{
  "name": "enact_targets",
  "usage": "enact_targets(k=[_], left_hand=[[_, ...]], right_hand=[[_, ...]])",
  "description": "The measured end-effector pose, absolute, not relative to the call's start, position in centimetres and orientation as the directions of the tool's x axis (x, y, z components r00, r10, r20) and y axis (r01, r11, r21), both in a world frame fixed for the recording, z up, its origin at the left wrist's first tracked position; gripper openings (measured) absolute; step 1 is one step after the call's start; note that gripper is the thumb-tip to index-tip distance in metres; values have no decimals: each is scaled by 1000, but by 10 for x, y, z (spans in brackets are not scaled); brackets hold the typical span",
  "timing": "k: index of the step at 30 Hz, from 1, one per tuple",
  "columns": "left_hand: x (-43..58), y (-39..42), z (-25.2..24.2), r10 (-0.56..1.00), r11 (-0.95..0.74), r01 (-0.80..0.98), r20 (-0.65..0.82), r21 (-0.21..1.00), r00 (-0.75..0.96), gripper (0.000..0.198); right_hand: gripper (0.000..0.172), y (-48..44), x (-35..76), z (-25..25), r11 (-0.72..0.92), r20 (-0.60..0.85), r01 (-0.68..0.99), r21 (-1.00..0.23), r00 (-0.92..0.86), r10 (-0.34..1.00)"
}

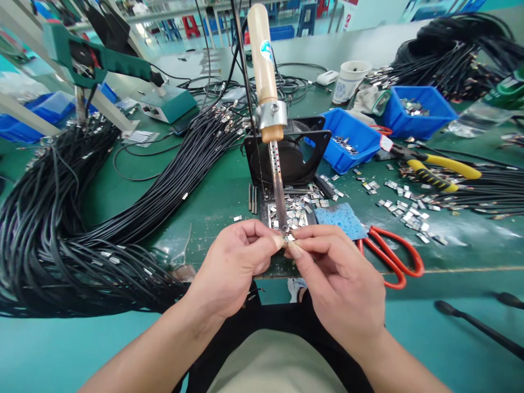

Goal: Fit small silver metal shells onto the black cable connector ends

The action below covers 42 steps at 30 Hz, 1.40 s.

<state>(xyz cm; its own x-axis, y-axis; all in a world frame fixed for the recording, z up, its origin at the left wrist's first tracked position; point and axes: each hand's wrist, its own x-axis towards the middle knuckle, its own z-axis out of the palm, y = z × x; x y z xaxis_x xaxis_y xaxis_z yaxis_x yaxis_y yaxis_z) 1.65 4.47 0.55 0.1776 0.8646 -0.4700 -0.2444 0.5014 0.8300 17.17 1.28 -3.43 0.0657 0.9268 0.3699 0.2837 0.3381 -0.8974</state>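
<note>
Metal clip [289,237] before fan [295,153] (cables [61,218] left)

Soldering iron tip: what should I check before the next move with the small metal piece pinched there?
1. Grip: left hand and right hand both pinch the metal clip: ok.
2. Clip sits at the soldering iron tip: ok.
3. Fingertips apart from the iron's metal: cannot tell.
4. Iron heated: cannot tell.
5. Red scissors lie apart from both hands: ok.
6. Blue sponge lies beside the iron's stand: ok.
</note>
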Motion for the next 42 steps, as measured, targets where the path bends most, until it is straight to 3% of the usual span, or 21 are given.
enact_targets(k=[42], left_hand=[[17, 44, 9, 861, 507, -234, -477, 829, 175, 23]], right_hand=[[13, 13, 171, -31, 326, 360, 288, -900, 74, 930]])
